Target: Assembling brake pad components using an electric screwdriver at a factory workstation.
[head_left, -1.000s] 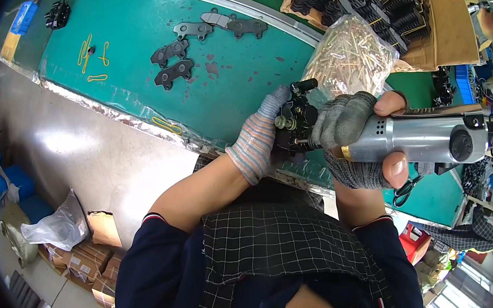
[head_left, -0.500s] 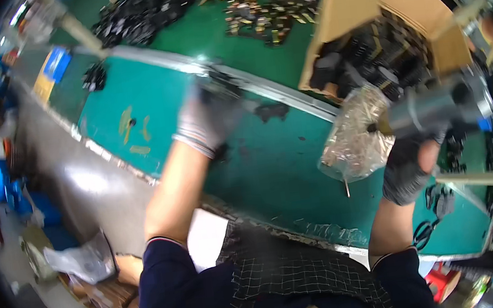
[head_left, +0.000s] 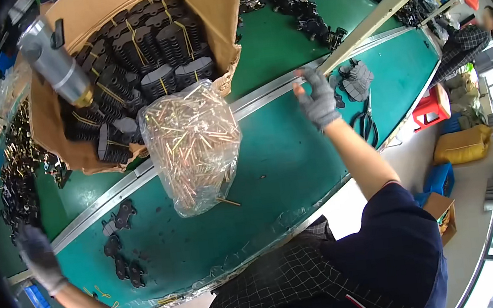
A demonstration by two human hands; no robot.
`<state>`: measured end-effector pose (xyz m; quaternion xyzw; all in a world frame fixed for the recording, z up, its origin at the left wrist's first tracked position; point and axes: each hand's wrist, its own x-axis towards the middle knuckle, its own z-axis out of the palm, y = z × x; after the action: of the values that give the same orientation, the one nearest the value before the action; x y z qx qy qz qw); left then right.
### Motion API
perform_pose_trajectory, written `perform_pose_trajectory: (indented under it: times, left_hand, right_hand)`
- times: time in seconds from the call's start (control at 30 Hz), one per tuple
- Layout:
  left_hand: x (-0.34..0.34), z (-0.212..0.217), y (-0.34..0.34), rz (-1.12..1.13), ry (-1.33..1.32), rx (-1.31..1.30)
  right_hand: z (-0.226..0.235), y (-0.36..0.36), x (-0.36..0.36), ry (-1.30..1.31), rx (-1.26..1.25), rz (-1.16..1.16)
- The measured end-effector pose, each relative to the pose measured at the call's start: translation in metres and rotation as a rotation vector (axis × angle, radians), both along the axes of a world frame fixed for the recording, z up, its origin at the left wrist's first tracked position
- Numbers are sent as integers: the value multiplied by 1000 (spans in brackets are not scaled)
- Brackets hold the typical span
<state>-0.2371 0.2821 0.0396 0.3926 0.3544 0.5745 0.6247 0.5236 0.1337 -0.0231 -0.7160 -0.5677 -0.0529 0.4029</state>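
My right hand [head_left: 317, 100], in a grey glove with bare fingertips, is held over the green bench mat near its metal strip. Its fingers are apart and nothing is in them. Beside it lie a pair of grey gloves [head_left: 357, 82] and black-handled scissors [head_left: 366, 122]. My left hand [head_left: 39, 255], also gloved, is at the far left by a heap of black metal parts [head_left: 20, 204]; its fingers are smeared by motion. Between my hands lie a clear bag of brass-coloured pins [head_left: 196, 147] and several loose brake pads [head_left: 121, 217].
A cardboard box [head_left: 215, 11] of banded brake pads [head_left: 149, 46] stands behind the bag. Over its left side hangs a silver cylindrical power tool [head_left: 54, 63]. A slanting post [head_left: 391, 6] rises right of centre. Another person [head_left: 467, 37] is at the far right, near a red stool [head_left: 430, 109].
The view has swung to the right. My right hand, earlier up against the silver tool, is now apart from it. My left hand has moved from above the mat to the heap of black parts.
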Motion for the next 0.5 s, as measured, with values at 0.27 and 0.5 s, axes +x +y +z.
perform_pose_trajectory:
  times: [0.27, 0.5]
  left_hand:
    - [316, 21, -143, -471, 623, -144]
    - [364, 1, -194, -624, 688, -192]
  right_hand:
    - [22, 160, -13, -308, -110, 163]
    - [62, 211, -32, -471, -646, 270]
